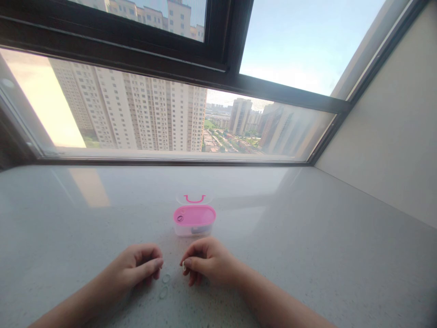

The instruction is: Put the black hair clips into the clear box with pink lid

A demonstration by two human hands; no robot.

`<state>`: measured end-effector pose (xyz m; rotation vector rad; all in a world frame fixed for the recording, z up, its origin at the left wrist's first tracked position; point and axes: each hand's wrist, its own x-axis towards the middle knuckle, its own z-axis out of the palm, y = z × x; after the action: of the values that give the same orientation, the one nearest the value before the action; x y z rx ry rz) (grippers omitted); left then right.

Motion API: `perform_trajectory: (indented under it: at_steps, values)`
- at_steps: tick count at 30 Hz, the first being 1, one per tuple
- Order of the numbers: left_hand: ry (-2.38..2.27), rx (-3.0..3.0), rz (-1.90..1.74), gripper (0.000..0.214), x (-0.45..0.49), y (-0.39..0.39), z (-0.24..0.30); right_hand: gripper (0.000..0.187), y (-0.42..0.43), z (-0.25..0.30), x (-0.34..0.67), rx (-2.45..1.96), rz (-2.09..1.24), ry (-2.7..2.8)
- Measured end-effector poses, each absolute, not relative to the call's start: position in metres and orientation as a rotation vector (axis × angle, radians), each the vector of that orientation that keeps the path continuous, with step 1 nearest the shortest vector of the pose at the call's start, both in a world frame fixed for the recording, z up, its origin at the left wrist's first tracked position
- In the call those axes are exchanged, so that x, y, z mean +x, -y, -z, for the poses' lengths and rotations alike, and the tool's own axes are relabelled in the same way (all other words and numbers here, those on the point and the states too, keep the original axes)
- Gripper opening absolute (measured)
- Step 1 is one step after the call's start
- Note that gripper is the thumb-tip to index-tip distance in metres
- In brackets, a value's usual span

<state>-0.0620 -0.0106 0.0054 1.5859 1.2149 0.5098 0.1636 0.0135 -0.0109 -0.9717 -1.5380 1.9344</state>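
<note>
My right hand (201, 262) pinches a small pale ring-shaped piece (184, 265) between thumb and fingertips. Opposite it, a short gap away, my left hand (143, 264) has thumb and forefinger pressed together; whatever may be in that pinch is too small or hidden to make out. Between the hands, on the surface, lie two thin, see-through rings (166, 278), one nearer me than the other. Just beyond my hands stands a small oval box with a pink top (198, 215) and clear sides. On its top rests a dark little ring (180, 218); something dark shows inside.
Behind the box lies a clear lid with a pink handle (195, 201). Everything rests on a pale speckled window sill (307, 237). A dark window frame (177, 163) bounds the far edge, and a white wall (392, 114) rises at the right. Tall buildings show through the glass.
</note>
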Motion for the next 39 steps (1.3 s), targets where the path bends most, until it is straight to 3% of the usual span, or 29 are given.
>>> perform_trajectory:
  at_steps: [25,39]
  values:
    - [-1.228,1.484,-0.534,0.031,-0.0598,0.0108,-0.0048,0.045,-0.0149,0.0142,0.1642,-0.930,-1.953,1.548]
    - [-1.210,1.507,-0.538,0.029,-0.0611,0.0115,-0.0061,0.033,-0.0127,0.0142,0.1633,-0.950,-1.880,1.605]
